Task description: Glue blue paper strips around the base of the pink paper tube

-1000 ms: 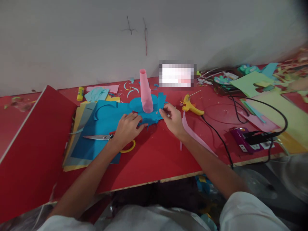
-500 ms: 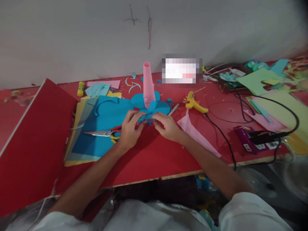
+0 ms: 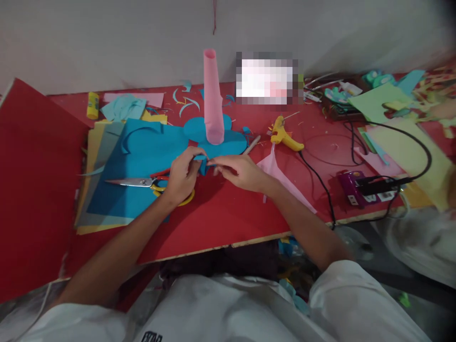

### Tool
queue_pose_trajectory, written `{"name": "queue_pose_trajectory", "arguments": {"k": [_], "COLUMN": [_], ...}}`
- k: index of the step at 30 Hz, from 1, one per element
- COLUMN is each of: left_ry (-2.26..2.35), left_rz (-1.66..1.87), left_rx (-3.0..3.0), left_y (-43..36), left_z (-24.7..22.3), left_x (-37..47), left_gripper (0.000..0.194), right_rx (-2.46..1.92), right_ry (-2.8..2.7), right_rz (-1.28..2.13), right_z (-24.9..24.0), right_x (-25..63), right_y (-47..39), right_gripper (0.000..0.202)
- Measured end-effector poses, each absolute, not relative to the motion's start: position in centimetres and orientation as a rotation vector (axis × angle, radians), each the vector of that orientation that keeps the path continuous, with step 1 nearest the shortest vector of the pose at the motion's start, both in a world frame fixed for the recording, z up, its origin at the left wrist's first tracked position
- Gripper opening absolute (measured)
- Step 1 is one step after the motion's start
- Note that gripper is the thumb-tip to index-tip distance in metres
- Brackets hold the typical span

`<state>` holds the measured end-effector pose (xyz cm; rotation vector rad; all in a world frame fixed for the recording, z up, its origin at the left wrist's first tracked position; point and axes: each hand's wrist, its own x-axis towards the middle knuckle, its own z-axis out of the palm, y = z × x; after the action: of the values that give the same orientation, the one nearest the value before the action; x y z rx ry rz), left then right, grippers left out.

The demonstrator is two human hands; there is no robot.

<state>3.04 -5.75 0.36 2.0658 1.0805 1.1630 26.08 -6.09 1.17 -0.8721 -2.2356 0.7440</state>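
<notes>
My left hand (image 3: 182, 175) and my right hand (image 3: 242, 172) meet in front of a pink paper tube (image 3: 213, 102). The fingertips of both are pinched on a small blue paper piece (image 3: 203, 167), partly hidden by them. Upright, the tube stands on a blue paper cutout (image 3: 231, 140) with rounded lobes. Scissors (image 3: 137, 182) with red and yellow handles lie beneath and left of my left hand, on a sheet of blue paper (image 3: 153, 142). To the right of my right hand is a pink paper scrap (image 3: 281, 173).
A yellow glue gun (image 3: 287, 135) with a black cord lies right of the cutout. Further right are a purple box (image 3: 356, 187) and pale green sheets (image 3: 399, 147). A glue stick (image 3: 92, 105) stands back left, near a raised red board (image 3: 39, 190). Another person's hand (image 3: 443, 111) shows far right.
The camera view has shifted, so the table sits higher and further left. The blue piece has come away from in front of the tube's base, which now shows fully.
</notes>
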Motion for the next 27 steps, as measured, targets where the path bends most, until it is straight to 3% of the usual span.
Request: {"name": "queue_pose_trajectory", "arguments": {"k": [4,8,14,22,27], "left_ry": [1.021,1.042,1.048,0.968,0.977], "left_rz": [1.047,0.979,0.949,0.906,0.915], "left_rx": [2.055,2.180,1.997,2.006,2.103], "left_y": [-5.9,-6.2,-6.5,-6.6,-6.6], "left_z": [0.4,1.0,1.3,1.2,0.8], "left_x": [3.0,3.1,3.3,3.2,3.1], "left_gripper": [0.023,0.026,0.031,0.036,0.035], "right_rx": [-1.105,-1.629,-2.274,-2.054,-1.817], "right_ry": [-2.064,-1.850,-1.797,-1.673,-1.600], "right_rz": [0.344,-0.045,-0.009,0.032,0.064], "right_z": [2.5,3.3,1.5,-1.2,-0.6], "right_x": [29.4,34.3,38.9,39.2,38.8], "right_y": [-6.1,-5.6,-5.4,-4.6,-4.8], "right_gripper": [0.033,0.032,0.046,0.052,0.030]}}
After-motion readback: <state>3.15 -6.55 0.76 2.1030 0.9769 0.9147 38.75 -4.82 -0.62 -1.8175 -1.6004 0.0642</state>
